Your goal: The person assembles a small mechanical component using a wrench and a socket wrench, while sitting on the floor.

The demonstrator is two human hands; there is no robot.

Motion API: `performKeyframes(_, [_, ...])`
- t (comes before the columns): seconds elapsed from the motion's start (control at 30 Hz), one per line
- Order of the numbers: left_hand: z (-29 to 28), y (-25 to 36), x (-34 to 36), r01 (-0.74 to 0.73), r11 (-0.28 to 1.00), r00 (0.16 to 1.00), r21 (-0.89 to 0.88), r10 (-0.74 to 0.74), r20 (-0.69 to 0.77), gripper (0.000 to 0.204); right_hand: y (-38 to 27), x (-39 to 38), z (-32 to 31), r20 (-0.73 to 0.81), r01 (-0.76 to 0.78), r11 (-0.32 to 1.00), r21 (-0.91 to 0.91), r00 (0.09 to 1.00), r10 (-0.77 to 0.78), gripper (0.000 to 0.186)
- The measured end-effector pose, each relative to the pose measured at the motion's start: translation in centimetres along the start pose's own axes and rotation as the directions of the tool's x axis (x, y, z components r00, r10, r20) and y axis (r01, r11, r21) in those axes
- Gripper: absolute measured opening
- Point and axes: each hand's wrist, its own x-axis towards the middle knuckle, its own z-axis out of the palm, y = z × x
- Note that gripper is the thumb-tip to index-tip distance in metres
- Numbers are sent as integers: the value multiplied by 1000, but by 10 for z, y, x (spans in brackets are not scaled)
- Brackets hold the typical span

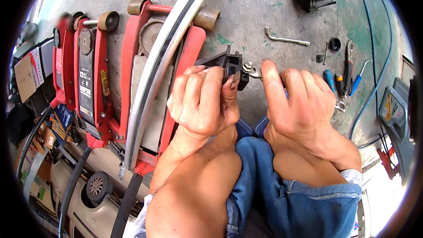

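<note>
The left hand (198, 99) pinches a black plastic bracket (231, 64) in front of the person, seemingly to steady it against a metal wrench (255, 74); the right hand (302, 99) is curled around that wrench (most of its shaft is hidden), its end at or just beside the hex bolt (248, 66) on the bracket's right edge; right of the bracket lie locking pliers (350, 56) and an L-shaped socket wrench (288, 39), probably for easy reach; a small round black cup (335, 44), also right of the bracket, has contents too dark to tell.
</note>
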Motion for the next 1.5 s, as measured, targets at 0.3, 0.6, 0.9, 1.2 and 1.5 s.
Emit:
performKeyframes(0.3, [-2, 0, 8, -1, 999, 1000, 32, 0, 13, 24, -3, 16, -5, -22, 39, 993, -112, 999, -42, 24])
performKeyframes(0.6, [-11, -1, 3, 25, 996, 1000, -91, -26, -8, 25, -1, 13, -6, -105, 59, 998, -33, 992, -62, 18])
performKeyframes(0.9, [-9, -1, 4, 90, 976, 996, -199, -86, 27, 22, 4, 8, -1, -77, 60, 993, 97, 996, -53, 23])
performKeyframes(1.2, [-6, 0, -1, 277, 869, 959, -409, -222, 176, 15, 12, -2, 11, -78, 91, 982, 166, 994, -79, 24])
performKeyframes(1.5, [-8, 2, -6, 599, 588, 800, -543, -402, 446, 24, 24, -7, 37, -106, 75, 820, 567, 994, -18, 27])
